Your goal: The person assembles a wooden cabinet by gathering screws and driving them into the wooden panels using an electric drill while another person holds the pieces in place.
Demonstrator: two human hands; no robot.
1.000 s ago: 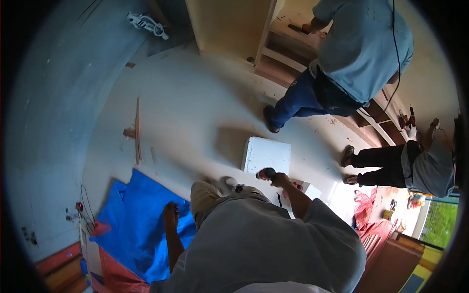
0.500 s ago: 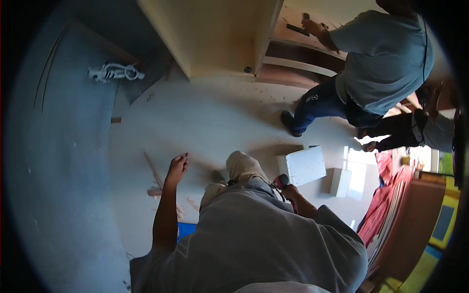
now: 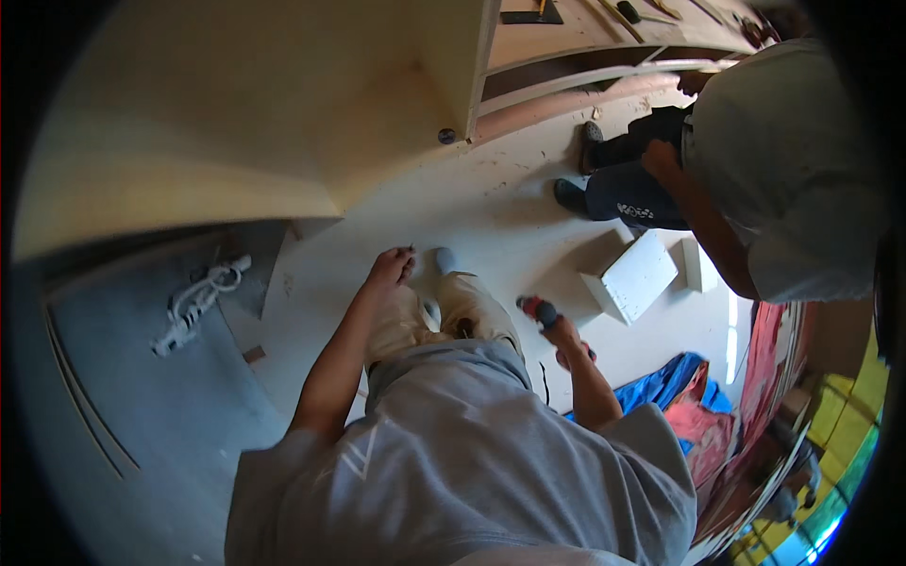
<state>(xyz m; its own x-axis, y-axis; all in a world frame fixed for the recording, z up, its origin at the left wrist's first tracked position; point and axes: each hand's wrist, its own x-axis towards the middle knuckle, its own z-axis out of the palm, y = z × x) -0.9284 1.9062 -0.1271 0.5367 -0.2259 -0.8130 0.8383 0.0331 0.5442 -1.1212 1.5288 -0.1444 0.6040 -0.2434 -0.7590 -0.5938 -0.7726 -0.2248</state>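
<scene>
My right hand (image 3: 563,336) is wrapped around the handle of a red and black cordless drill (image 3: 539,310). The drill's front end points forward and left, over the pale floor to the right of my legs. In front of my left thigh, my left hand (image 3: 391,268) is closed with the fingertips pinched together. Whatever it may hold is too small to make out. Ahead of both hands stands a large pale wooden cabinet (image 3: 377,123) with a dark round spot near its lower right corner.
A co-worker (image 3: 783,170) stands at the right, beside a white box (image 3: 632,275). Tools lie on a workbench (image 3: 585,28) at the back. A bundled white cord (image 3: 200,302) is at the left. Blue and red sheeting (image 3: 694,396) lies to the right.
My view has turned and come closer to the cabinet. The drill, earlier beside my hip, is now out in front. The co-worker's arm has come down from the workbench.
</scene>
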